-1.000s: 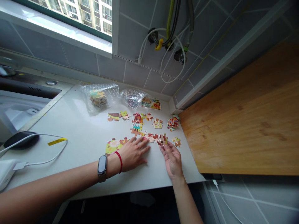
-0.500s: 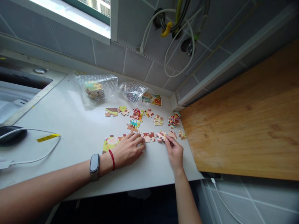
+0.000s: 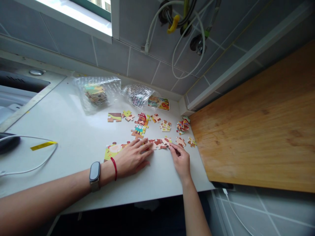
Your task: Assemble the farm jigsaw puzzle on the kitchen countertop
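My left hand (image 3: 135, 154) lies spread over a row of joined puzzle pieces, its fingertips beside a brown-and-white piece (image 3: 157, 143). The row's green left end (image 3: 109, 152) shows beyond the wrist. My right hand (image 3: 180, 160) pinches a brown-and-white puzzle piece (image 3: 166, 143), which touches the piece to its left. Above the row is a joined figure in a red hat (image 3: 140, 126). Loose pieces lie around: a pink one (image 3: 180, 141), a yellow one (image 3: 192, 142), a cream group (image 3: 165, 126) and a green-brown piece (image 3: 114, 117).
Plastic bags of pieces (image 3: 95, 95) (image 3: 137, 95) and a picture card (image 3: 158, 103) lie near the wall. A pile of pieces (image 3: 182, 126) sits by the wooden board (image 3: 253, 131). At left are a sink (image 3: 22, 82), a white cable and a black object (image 3: 9, 144).
The piece in my right hand has moved left against the brown-and-white piece, closing the gap between them. My left hand stays on the row. The camera view has shifted slightly.
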Demonstrator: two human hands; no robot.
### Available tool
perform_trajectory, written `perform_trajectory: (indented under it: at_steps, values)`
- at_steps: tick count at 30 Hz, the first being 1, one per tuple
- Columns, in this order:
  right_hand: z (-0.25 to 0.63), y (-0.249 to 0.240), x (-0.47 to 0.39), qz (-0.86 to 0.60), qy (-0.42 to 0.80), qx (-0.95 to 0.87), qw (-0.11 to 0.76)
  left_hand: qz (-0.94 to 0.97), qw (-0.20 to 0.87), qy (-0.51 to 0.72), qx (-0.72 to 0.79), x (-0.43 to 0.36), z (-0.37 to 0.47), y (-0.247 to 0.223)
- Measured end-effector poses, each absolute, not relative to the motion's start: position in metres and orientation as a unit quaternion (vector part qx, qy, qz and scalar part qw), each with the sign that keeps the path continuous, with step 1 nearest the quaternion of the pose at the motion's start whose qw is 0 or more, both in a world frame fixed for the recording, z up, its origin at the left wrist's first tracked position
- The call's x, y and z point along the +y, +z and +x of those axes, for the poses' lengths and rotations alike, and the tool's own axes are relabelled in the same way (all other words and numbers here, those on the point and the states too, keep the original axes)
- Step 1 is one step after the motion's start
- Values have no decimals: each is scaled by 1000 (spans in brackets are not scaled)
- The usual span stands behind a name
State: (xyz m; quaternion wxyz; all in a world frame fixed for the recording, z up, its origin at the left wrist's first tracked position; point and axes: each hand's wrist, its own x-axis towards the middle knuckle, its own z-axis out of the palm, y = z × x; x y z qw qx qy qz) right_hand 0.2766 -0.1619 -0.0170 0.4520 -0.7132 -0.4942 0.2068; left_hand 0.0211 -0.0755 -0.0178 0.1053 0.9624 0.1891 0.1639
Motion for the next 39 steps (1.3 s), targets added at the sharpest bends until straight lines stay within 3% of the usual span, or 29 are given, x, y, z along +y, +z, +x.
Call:
perform_trajectory:
  at_steps: [9, 13, 20, 26, 39]
  values:
    - [269, -16, -164, -707, 50, -602, 366, 964, 106, 158, 188, -75, 21, -16]
    - [263, -10, -165, -681, 66, -657, 316, 963, 108, 157, 188, -75, 21, -18]
    - [262, -12, -164, -663, 137, -652, 340, 960, 120, 163, 191, -76, 21, -17]
    - [261, -11, -164, -664, 120, -658, 333, 963, 114, 155, 189, -76, 21, -15]
    - [277, -15, -170, -728, -7, -450, 518, 936, 119, 219, 248, -57, 12, -12]
